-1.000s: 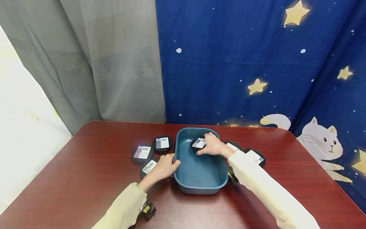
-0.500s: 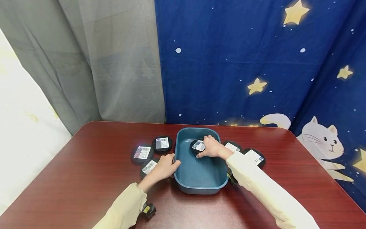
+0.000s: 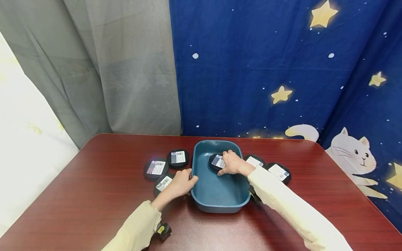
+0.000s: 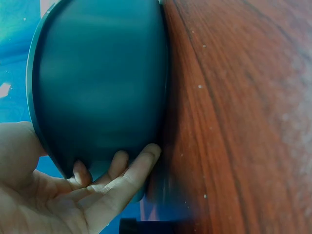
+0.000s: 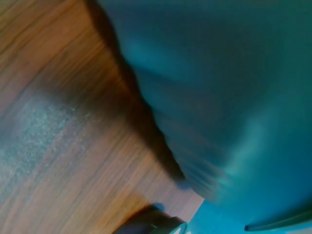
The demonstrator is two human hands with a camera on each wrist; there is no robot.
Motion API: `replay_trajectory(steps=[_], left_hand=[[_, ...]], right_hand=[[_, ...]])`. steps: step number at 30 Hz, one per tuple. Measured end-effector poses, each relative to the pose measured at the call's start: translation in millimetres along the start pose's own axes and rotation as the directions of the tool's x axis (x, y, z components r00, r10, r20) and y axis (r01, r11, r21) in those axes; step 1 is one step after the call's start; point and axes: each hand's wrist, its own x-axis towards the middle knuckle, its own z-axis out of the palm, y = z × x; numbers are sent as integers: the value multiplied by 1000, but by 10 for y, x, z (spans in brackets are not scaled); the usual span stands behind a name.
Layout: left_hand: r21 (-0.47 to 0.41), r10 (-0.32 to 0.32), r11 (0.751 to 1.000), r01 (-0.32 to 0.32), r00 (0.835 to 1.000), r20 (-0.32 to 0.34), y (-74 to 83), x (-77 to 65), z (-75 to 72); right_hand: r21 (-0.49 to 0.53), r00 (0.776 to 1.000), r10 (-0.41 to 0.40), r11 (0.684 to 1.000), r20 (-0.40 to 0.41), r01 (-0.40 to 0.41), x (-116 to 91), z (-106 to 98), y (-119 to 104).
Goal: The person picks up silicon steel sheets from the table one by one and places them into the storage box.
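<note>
A rounded rectangular blue plastic bin [image 3: 220,190] stands on the table. At its left side my left hand [image 3: 179,183] grips the rim, thumb over the edge; in the left wrist view the fingers [image 4: 129,178] lie against the outer wall. My right hand [image 3: 233,163] reaches inside the bin and holds a flat, round black container [image 3: 216,162] with a printed label, label up, near the far end. The right hand covers that container's right side. In the right wrist view the bin's outer wall [image 5: 209,97] fills most of the frame and the right hand is out of sight.
Left of the bin lie three similar containers: one farther back [image 3: 178,158], one at far left [image 3: 156,168], one nearer [image 3: 163,183], partly behind the left hand. Two more, an inner one [image 3: 255,160] and an outer one [image 3: 279,172], lie right of it. Curtains hang behind the table.
My right hand has come slightly lower and nearer inside the bin with the black container, which sits a little closer to me. The left hand and the bin have not moved.
</note>
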Motion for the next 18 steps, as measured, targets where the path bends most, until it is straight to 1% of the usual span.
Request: replay_trajectory(steps=[3, 11, 18], left_hand=[[-6, -9, 1000, 9, 1000, 5, -3, -1, 0], [-12, -22, 1000, 23, 1000, 18, 1, 2, 8], [-15, -22, 1000, 22, 1000, 12, 0, 0, 12]], right_hand=[[-6, 1000, 1, 1000, 4, -1, -8, 9, -4], [30, 999, 14, 999, 44, -15, -14, -13, -3], [50, 1000, -3, 999, 28, 1, -70, -113, -13]])
